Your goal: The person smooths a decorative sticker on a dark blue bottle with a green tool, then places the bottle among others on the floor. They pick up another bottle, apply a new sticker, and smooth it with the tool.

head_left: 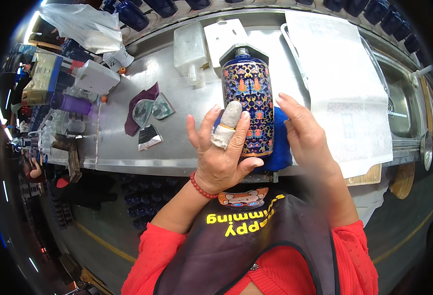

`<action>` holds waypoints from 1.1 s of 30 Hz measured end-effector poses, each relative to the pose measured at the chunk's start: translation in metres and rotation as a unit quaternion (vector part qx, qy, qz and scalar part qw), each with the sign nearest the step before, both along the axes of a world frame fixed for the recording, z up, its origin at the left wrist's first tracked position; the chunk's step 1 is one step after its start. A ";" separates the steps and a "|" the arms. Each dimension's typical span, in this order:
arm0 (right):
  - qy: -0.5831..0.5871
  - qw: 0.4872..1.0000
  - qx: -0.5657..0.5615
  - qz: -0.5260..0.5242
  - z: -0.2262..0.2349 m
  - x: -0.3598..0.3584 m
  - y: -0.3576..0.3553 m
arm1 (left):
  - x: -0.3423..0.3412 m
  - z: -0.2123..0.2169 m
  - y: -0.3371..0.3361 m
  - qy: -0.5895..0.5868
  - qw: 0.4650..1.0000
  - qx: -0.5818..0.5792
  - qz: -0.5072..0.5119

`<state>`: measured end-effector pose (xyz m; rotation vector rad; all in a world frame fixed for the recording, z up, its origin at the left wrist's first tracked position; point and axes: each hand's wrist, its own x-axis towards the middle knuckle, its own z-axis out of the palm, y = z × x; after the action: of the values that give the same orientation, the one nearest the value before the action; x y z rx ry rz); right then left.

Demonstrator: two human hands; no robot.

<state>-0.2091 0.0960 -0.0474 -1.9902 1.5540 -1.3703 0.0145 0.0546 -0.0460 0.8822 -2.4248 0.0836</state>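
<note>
A dark blue bottle (255, 120) with a colourful floral pattern and gold lines lies with its neck pointing away from me. Its neck end is at a dark angular block (256, 52), and a blue cloth (280, 142) shows beneath and beside it. My left hand (220, 160) rests on the bottle's left side with fingers spread. One of its fingers wears a grey cloth cover (231, 115) held by a yellow band. My right hand (309, 135) is just right of the bottle, fingers stretched out and holding nothing; its wrist is blurred.
On the metal bench (177, 142) are a clear bottle (189, 46), a white box (224, 33) and sandpaper-like scraps (145, 110). White paper (332, 73) covers the right side, beside a sink (403, 108). A purple bottle (71, 103) stands left; dark blue bottles (133, 14) line the back.
</note>
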 end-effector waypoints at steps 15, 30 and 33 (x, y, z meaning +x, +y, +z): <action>0.133 0.991 -0.019 0.020 -0.002 0.015 0.011 | 0.002 -0.002 0.000 0.047 0.998 0.043 -0.021; 0.144 0.989 -0.003 0.021 -0.009 0.018 0.026 | 0.012 -0.012 0.006 0.024 0.998 0.031 -0.039; 0.156 0.988 -0.007 0.016 -0.012 0.018 0.027 | 0.014 -0.013 0.006 0.008 0.999 0.018 -0.038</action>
<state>-0.1906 0.1229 -0.0594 -2.3177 1.6301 -1.0994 0.0284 0.0606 -0.0590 0.8032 -2.4499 0.0042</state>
